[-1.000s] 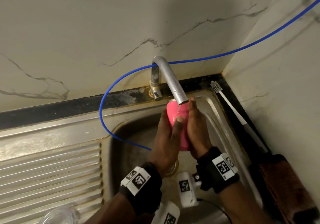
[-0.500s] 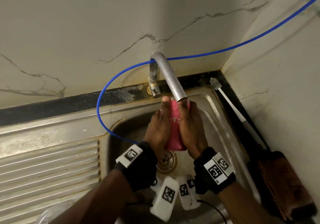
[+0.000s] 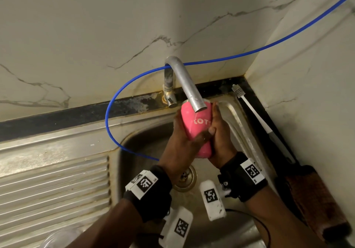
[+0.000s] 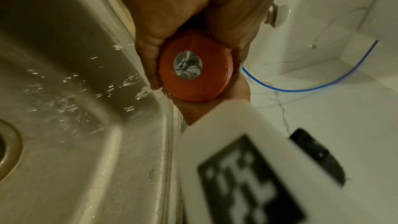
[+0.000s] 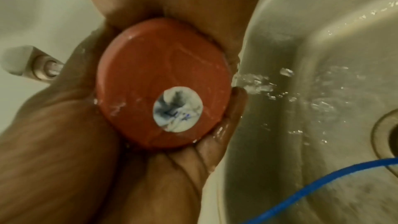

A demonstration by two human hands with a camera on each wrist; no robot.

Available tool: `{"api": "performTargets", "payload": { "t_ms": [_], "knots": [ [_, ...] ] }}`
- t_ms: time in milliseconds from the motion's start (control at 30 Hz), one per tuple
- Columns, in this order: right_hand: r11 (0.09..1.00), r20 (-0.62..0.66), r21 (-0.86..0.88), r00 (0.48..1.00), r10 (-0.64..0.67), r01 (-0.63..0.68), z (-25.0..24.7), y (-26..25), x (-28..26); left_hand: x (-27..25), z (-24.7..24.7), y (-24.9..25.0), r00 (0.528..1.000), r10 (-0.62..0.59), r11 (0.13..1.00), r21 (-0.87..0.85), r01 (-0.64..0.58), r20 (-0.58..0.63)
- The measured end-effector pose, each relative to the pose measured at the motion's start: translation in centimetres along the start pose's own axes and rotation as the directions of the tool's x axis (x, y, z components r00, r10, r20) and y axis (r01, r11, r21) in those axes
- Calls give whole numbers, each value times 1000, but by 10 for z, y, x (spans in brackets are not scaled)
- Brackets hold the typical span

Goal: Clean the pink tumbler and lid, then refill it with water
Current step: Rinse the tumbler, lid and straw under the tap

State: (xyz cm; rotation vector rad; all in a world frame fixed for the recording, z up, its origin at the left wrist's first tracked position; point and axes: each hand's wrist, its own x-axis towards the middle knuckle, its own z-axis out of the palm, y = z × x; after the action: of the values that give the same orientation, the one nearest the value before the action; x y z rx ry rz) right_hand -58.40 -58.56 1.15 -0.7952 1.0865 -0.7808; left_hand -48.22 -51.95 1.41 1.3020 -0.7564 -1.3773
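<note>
The pink tumbler [image 3: 196,126] with white lettering stands upright over the sink, its mouth right under the steel tap spout [image 3: 189,88]. My left hand [image 3: 180,144] holds its left side, the thumb curled across the front. From the right, my right hand [image 3: 221,138] cups it, fingers reaching up to the rim. Both wrist views look up at its round base [image 4: 196,67] [image 5: 163,83], which carries a white sticker, with wet palms wrapped round it. Water sprays off the hands into the basin. No lid is in view.
The steel sink basin [image 3: 146,147] has a drain [image 3: 185,178] below the hands and a ribbed drainboard [image 3: 53,186] to the left. A blue tube [image 3: 115,113] loops into the basin. A white bottle brush [image 3: 251,109] and a brown scrubber [image 3: 315,199] lie along the right wall.
Half a second ago both hands lay flat along the tumbler's sides. Now the left thumb wraps across its front, and the lettering faces the camera. The tumbler stays under the spout.
</note>
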Motion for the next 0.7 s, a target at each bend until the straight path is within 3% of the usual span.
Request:
{"api": "performTargets", "payload": {
  "t_ms": [100, 200, 300, 467, 567, 700],
  "knots": [
    [1000, -17, -6, 1000, 4, -4, 2, 3, -1, 0, -1, 0, 1000, 26, 1000, 14, -26, -1],
    [983, -51, -167, 995, -86, 76, 9, 9, -2, 3, 2, 1, 996, 13, 1000, -12, -15, -93],
    [915, 61, -319, 969, -240, 247, 10, 5, -12, 9, 2, 6, 983, -53, 994, -99, 36, -175],
    [904, 248, -310, 943, -224, 296, 3, 6, -28, 13, -5, 21, 972, -142, 976, -192, 106, -187],
    [903, 219, -301, 943, -249, 308, 0, 5, -26, 8, -4, 21, 986, -97, 986, -151, 75, -139],
    [933, 48, -278, 974, -223, 228, 1, 1, -17, 1, -5, 13, 1000, 18, 998, -64, -18, -4]
  ]
}}
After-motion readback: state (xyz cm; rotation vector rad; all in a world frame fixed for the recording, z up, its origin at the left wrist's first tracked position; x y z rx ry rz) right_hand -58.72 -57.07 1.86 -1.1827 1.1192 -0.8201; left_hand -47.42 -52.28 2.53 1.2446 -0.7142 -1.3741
